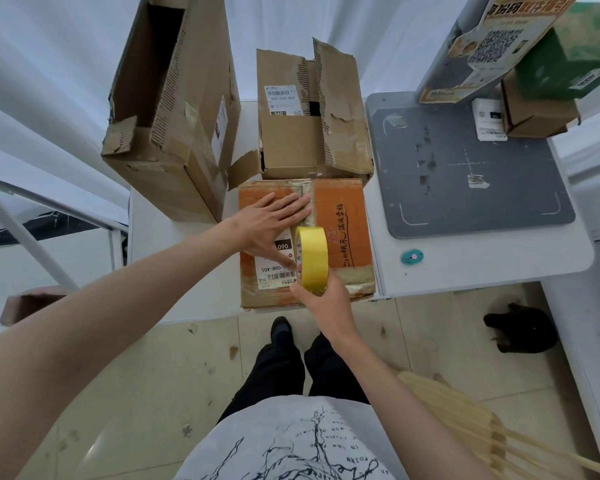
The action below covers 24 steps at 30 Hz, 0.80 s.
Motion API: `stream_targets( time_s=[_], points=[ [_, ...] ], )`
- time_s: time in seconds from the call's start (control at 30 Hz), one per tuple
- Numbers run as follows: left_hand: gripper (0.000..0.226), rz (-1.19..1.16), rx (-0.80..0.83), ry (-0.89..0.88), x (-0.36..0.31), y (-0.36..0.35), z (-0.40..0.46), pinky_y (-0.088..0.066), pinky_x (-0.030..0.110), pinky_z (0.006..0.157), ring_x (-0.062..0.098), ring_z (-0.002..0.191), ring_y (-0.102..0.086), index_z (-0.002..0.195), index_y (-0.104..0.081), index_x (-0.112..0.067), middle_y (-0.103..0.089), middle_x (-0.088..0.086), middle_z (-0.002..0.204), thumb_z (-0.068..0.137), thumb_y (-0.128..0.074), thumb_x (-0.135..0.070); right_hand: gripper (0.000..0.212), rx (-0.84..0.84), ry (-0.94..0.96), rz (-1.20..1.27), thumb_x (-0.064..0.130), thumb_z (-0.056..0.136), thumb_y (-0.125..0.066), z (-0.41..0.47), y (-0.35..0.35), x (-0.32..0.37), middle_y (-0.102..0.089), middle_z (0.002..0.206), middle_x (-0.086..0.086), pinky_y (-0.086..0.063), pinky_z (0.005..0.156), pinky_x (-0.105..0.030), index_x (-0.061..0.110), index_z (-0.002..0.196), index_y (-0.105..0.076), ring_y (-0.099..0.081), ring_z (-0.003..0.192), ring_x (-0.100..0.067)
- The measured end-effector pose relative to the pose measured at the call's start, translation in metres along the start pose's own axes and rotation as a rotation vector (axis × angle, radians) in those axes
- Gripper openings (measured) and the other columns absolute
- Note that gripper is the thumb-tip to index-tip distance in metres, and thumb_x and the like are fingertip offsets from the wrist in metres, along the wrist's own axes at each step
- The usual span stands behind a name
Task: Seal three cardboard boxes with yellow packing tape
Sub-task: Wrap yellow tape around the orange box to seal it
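Yellow tape roll (312, 258) upright on orange box (347, 216) at near counter (465, 268) edge, gripped from below by our right hand (321, 301). Left hand (269, 225) flat, fingers straight, pressing lid. We keep roll on centre seam, pull taut, press strip down.

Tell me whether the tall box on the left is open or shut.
Open: the tall box has its top flaps apart, showing a dark inside.

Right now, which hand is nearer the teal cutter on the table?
Right. The right hand grips the yellow tape roll at the orange box's near edge, left of the teal cutter. The left hand lies flat on the box top, farther left.
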<state>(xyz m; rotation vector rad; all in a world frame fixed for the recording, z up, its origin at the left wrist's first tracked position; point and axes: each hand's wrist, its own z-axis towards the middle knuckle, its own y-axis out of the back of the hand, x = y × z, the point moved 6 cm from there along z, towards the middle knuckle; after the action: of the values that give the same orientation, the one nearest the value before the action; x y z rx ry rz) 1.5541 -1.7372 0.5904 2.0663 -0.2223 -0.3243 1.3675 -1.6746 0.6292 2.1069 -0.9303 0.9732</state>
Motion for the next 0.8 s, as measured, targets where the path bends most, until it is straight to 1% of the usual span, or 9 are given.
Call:
stream_targets(
  time_s=[0.07,0.17,0.3,0.43,0.5,0.6,0.7,0.73,0.8],
  points=[
    [0.130,0.008,0.008,0.028,0.004,0.001,0.001,0.013,0.047,0.124,0.018,0.151,0.027,0.157,0.026,-0.027,0.032,-0.007,0.163,0.069,-0.038,-0.099,0.029,0.005,0.002,0.005,0.032,0.086,-0.080,0.004,0.001,0.003,-0.068,0.110,0.001,-0.048,0.082,-0.021,0.026,0.111,-0.065,-0.065,0.098,-0.010],
    [0.133,0.024,0.026,0.040,0.010,0.006,0.005,0.011,0.050,0.125,0.018,0.151,0.027,0.156,0.027,-0.027,0.032,-0.007,0.163,0.067,-0.040,-0.099,0.026,0.015,0.008,0.037,0.031,0.086,-0.080,0.009,0.003,0.011,-0.070,0.107,0.007,-0.048,0.081,-0.017,0.036,0.106,-0.063,-0.065,0.096,-0.004],
    [0.131,0.035,0.026,0.036,0.013,0.007,0.007,0.011,0.052,0.124,0.018,0.151,0.028,0.156,0.027,-0.026,0.033,-0.006,0.162,0.069,-0.042,-0.097,0.025,0.026,0.050,0.020,0.031,0.087,-0.080,0.014,0.002,0.018,-0.070,0.108,0.006,-0.049,0.084,-0.022,0.041,0.100,-0.061,-0.065,0.098,-0.005],
    [0.122,0.097,-0.041,-0.037,0.005,0.006,0.001,0.010,0.049,0.125,0.022,0.152,0.025,0.158,0.022,-0.022,0.031,-0.003,0.163,0.077,-0.037,-0.091,0.027,0.038,0.061,-0.006,0.035,0.086,-0.080,0.014,0.002,0.014,-0.068,0.114,0.003,-0.051,0.089,-0.028,0.036,0.107,-0.063,-0.065,0.103,-0.009],
    [0.118,0.079,-0.025,-0.068,0.003,0.004,0.000,0.005,0.046,0.127,0.020,0.153,0.022,0.158,0.020,-0.021,0.028,-0.003,0.163,0.080,-0.038,-0.088,0.027,0.027,0.068,-0.005,0.036,0.086,-0.080,0.013,0.002,0.014,-0.068,0.112,0.002,-0.050,0.086,-0.025,0.034,0.106,-0.063,-0.065,0.101,-0.009],
    [0.121,0.030,-0.010,-0.064,0.004,0.007,0.001,0.002,0.044,0.127,0.018,0.154,0.018,0.159,0.019,-0.022,0.025,-0.006,0.165,0.078,-0.043,-0.087,0.026,0.018,0.069,0.012,0.039,0.085,-0.080,0.008,0.001,0.017,-0.070,0.106,0.007,-0.048,0.082,-0.020,0.032,0.105,-0.064,-0.065,0.097,-0.003],
    [0.123,0.005,0.006,-0.064,0.005,0.008,0.002,0.002,0.044,0.127,0.017,0.154,0.016,0.159,0.018,-0.025,0.023,-0.007,0.166,0.071,-0.036,-0.091,0.024,0.018,0.098,0.035,0.042,0.086,-0.077,0.001,0.003,0.024,-0.072,0.101,0.011,-0.049,0.080,-0.016,0.034,0.104,-0.064,-0.065,0.093,0.003],
    [0.123,0.000,0.014,-0.064,0.005,0.009,0.002,0.002,0.044,0.127,0.017,0.154,0.016,0.159,0.018,-0.026,0.022,-0.008,0.166,0.069,-0.035,-0.091,0.023,0.022,0.109,0.053,0.042,0.087,-0.077,-0.002,0.004,0.026,-0.073,0.100,0.010,-0.051,0.079,-0.016,0.033,0.105,-0.064,-0.066,0.092,0.001],
    [0.124,-0.005,0.030,-0.064,0.005,0.011,0.002,0.000,0.046,0.127,0.017,0.154,0.016,0.159,0.018,-0.026,0.023,-0.008,0.166,0.071,-0.043,-0.088,0.026,0.030,0.117,0.071,0.042,0.089,-0.075,-0.011,0.001,0.027,-0.074,0.092,0.004,-0.053,0.073,-0.018,0.026,0.107,-0.067,-0.070,0.084,-0.007]
  ],
)
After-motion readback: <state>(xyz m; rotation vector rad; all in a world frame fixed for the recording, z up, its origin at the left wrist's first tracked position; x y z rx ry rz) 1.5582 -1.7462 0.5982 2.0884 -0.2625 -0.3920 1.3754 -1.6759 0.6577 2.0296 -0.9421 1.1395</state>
